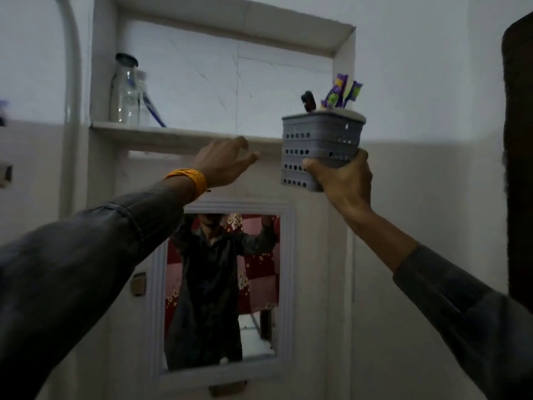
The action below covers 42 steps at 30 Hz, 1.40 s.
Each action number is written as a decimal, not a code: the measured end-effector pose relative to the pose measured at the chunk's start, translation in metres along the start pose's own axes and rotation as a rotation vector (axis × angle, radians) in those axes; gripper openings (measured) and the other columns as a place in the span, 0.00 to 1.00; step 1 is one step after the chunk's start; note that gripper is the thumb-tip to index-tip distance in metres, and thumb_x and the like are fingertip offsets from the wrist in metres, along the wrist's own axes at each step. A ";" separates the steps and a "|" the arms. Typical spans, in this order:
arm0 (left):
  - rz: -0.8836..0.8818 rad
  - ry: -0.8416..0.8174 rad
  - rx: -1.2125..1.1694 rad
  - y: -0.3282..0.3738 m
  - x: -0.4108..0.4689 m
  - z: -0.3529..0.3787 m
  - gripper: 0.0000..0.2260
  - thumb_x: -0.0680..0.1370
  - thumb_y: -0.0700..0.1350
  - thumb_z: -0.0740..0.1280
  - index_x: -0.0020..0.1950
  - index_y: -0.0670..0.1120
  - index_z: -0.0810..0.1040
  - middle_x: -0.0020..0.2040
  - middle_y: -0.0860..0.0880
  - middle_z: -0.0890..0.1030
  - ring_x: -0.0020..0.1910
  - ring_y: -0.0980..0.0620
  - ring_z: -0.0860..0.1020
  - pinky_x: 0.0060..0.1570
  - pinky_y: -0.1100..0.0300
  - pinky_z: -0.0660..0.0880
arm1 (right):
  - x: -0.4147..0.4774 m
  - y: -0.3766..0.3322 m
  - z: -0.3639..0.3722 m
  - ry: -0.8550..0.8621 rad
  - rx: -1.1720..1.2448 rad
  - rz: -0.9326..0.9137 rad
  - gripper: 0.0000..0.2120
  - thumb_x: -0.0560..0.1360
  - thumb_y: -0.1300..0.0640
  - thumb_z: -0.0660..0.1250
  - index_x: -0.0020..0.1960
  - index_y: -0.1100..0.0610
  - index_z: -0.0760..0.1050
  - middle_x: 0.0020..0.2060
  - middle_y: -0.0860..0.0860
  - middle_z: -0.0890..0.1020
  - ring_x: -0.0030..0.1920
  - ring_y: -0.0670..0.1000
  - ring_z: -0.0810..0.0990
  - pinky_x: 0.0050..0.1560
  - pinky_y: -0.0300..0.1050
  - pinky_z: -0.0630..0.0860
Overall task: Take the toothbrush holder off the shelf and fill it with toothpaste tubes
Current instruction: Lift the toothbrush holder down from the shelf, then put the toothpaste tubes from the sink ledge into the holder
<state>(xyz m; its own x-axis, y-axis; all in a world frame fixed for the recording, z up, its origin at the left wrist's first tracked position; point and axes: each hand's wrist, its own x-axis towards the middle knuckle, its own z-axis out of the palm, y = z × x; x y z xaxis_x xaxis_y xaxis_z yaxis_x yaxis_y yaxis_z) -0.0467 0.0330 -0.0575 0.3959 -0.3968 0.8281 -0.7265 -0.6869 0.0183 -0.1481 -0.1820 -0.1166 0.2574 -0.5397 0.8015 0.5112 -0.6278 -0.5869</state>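
A grey perforated toothbrush holder (321, 142) is held up in front of the right end of the wall shelf (173, 134), just off its edge. My right hand (344, 180) grips it from below and the side. Purple and yellow packaged toothbrushes (343, 92) and a dark handle (308, 101) stick out of its top. My left hand (226, 161) is raised just below the shelf's front edge, fingers loosely curled and apart, holding nothing. An orange band sits on that wrist. No toothpaste tubes are visible.
A clear glass bottle (125, 90) with a dark cap stands at the left end of the shelf niche, a blue-handled item leaning behind it. A framed mirror (222, 290) hangs below, reflecting a person. A white pipe (70, 82) runs up the left wall; a dark door edge (519, 140) stands at right.
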 end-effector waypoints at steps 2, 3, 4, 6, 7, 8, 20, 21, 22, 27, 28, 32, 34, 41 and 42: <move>-0.014 -0.045 0.023 -0.009 -0.039 0.009 0.24 0.80 0.60 0.58 0.68 0.45 0.72 0.66 0.41 0.77 0.62 0.41 0.76 0.60 0.44 0.75 | -0.047 0.015 -0.002 -0.044 -0.006 0.039 0.47 0.59 0.38 0.80 0.71 0.57 0.67 0.63 0.52 0.79 0.57 0.52 0.81 0.50 0.45 0.80; -0.034 -0.093 0.034 -0.013 -0.079 0.014 0.24 0.80 0.60 0.59 0.68 0.45 0.72 0.66 0.41 0.77 0.62 0.41 0.76 0.60 0.43 0.75 | -0.089 0.018 -0.006 -0.078 -0.056 0.083 0.47 0.60 0.40 0.82 0.71 0.57 0.67 0.63 0.52 0.79 0.57 0.52 0.81 0.51 0.45 0.79; -0.014 -0.085 0.066 -0.018 -0.084 0.022 0.24 0.80 0.60 0.59 0.68 0.46 0.72 0.65 0.41 0.78 0.61 0.41 0.76 0.59 0.43 0.75 | -0.099 0.028 -0.005 -0.077 -0.041 0.090 0.46 0.60 0.42 0.83 0.71 0.58 0.67 0.63 0.52 0.79 0.56 0.51 0.80 0.50 0.44 0.78; -0.022 -0.065 0.083 -0.024 -0.102 0.037 0.21 0.79 0.59 0.59 0.64 0.46 0.73 0.60 0.41 0.80 0.55 0.40 0.78 0.53 0.45 0.77 | -0.123 0.048 -0.006 -0.092 -0.052 0.101 0.46 0.61 0.45 0.84 0.71 0.59 0.67 0.63 0.53 0.79 0.54 0.49 0.79 0.49 0.41 0.76; -0.006 -0.061 0.082 -0.027 -0.116 0.045 0.19 0.78 0.59 0.58 0.60 0.47 0.73 0.56 0.41 0.81 0.50 0.41 0.77 0.48 0.47 0.76 | -0.136 0.059 -0.007 -0.110 -0.068 0.105 0.46 0.61 0.46 0.85 0.71 0.59 0.66 0.63 0.53 0.79 0.54 0.48 0.78 0.47 0.38 0.76; -0.016 -0.086 0.077 -0.030 -0.135 0.053 0.19 0.77 0.59 0.57 0.58 0.47 0.73 0.54 0.42 0.80 0.47 0.42 0.77 0.46 0.49 0.76 | -0.154 0.071 -0.007 -0.151 -0.079 0.128 0.47 0.61 0.47 0.85 0.71 0.58 0.66 0.63 0.53 0.78 0.54 0.48 0.78 0.46 0.35 0.74; -0.356 -0.432 -0.050 -0.063 -0.381 0.183 0.24 0.80 0.57 0.60 0.71 0.43 0.69 0.64 0.39 0.78 0.60 0.38 0.76 0.57 0.45 0.75 | -0.397 0.223 -0.043 -0.304 -0.263 0.508 0.51 0.57 0.53 0.87 0.72 0.63 0.63 0.65 0.58 0.77 0.63 0.58 0.79 0.59 0.49 0.78; -0.384 -0.444 -0.060 -0.064 -0.395 0.191 0.24 0.80 0.56 0.60 0.71 0.43 0.70 0.64 0.39 0.78 0.61 0.38 0.76 0.57 0.45 0.75 | -0.412 0.234 -0.046 -0.327 -0.277 0.534 0.52 0.57 0.54 0.87 0.72 0.63 0.63 0.66 0.59 0.77 0.64 0.58 0.79 0.59 0.48 0.78; -0.416 -0.459 -0.067 -0.064 -0.411 0.200 0.24 0.80 0.56 0.61 0.70 0.43 0.70 0.64 0.39 0.78 0.60 0.38 0.76 0.57 0.45 0.75 | -0.428 0.247 -0.051 -0.343 -0.286 0.559 0.52 0.56 0.54 0.87 0.73 0.64 0.64 0.66 0.60 0.77 0.64 0.59 0.79 0.59 0.47 0.77; -0.594 -0.664 -0.096 -0.068 -0.484 0.240 0.22 0.79 0.54 0.64 0.70 0.44 0.70 0.66 0.40 0.77 0.63 0.40 0.75 0.61 0.45 0.74 | -0.493 0.293 -0.070 -0.408 -0.262 0.691 0.55 0.55 0.54 0.88 0.73 0.63 0.63 0.67 0.58 0.76 0.64 0.55 0.78 0.60 0.48 0.77; -0.627 -0.711 -0.102 -0.069 -0.499 0.247 0.21 0.79 0.52 0.65 0.69 0.44 0.71 0.65 0.40 0.77 0.62 0.40 0.76 0.61 0.46 0.74 | -0.502 0.300 -0.072 -0.413 -0.246 0.715 0.56 0.54 0.51 0.88 0.73 0.63 0.63 0.66 0.57 0.76 0.62 0.52 0.77 0.58 0.45 0.75; -0.735 -0.805 -0.078 -0.075 -0.553 0.269 0.16 0.77 0.45 0.68 0.63 0.42 0.76 0.60 0.40 0.81 0.57 0.38 0.79 0.54 0.50 0.75 | -0.530 0.329 -0.072 -0.445 -0.275 0.807 0.56 0.54 0.54 0.88 0.73 0.64 0.62 0.66 0.60 0.75 0.63 0.55 0.76 0.60 0.48 0.77; -0.790 -0.848 -0.080 -0.078 -0.572 0.277 0.14 0.76 0.45 0.69 0.61 0.43 0.78 0.58 0.41 0.82 0.56 0.41 0.80 0.53 0.51 0.76 | -0.537 0.338 -0.072 -0.459 -0.270 0.825 0.55 0.56 0.59 0.88 0.74 0.64 0.61 0.68 0.60 0.74 0.63 0.51 0.74 0.62 0.50 0.77; -0.812 -0.972 -0.051 -0.100 -0.613 0.303 0.12 0.75 0.47 0.71 0.56 0.45 0.80 0.56 0.43 0.83 0.54 0.42 0.80 0.53 0.50 0.78 | -0.566 0.344 -0.074 -0.415 -0.186 0.798 0.56 0.55 0.64 0.88 0.75 0.58 0.61 0.71 0.54 0.75 0.69 0.52 0.77 0.68 0.46 0.75; -0.822 -0.969 -0.046 -0.106 -0.612 0.305 0.12 0.75 0.46 0.71 0.57 0.45 0.79 0.57 0.43 0.82 0.55 0.42 0.79 0.54 0.51 0.78 | -0.567 0.343 -0.074 -0.394 -0.169 0.812 0.55 0.56 0.65 0.88 0.75 0.58 0.61 0.71 0.54 0.75 0.69 0.53 0.78 0.67 0.48 0.76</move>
<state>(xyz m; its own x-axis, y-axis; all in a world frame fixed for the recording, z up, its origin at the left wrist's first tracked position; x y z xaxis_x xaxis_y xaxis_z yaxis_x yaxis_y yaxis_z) -0.0404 0.1631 -0.7378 0.9700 -0.1600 -0.1828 -0.0841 -0.9270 0.3656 -0.1794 -0.1330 -0.7814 0.7618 -0.6402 0.0987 -0.0671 -0.2296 -0.9710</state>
